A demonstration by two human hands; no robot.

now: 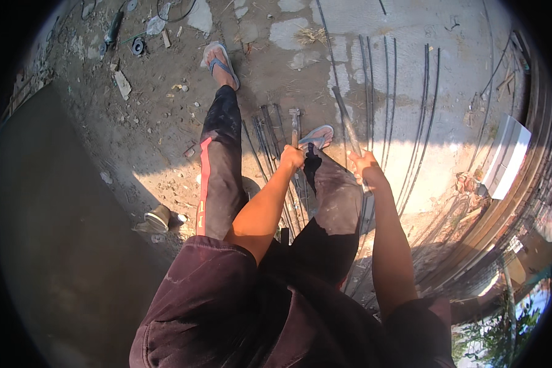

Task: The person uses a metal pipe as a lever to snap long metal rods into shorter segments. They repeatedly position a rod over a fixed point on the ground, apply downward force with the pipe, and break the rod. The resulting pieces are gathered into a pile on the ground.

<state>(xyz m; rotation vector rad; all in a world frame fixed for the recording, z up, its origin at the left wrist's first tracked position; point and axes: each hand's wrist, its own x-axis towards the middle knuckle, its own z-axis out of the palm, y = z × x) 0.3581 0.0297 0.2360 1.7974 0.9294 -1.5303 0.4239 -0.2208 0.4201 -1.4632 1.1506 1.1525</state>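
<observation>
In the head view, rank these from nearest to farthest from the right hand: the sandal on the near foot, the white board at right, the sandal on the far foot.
From the right hand:
1. Near sandal, just up-left of it.
2. White board, far right edge.
3. Far sandal, upper left.

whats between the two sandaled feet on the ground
In the head view, a bundle of thin dark rods lies on the dirt between the left sandal and the right sandal, beside the hammer in the left hand.
</observation>
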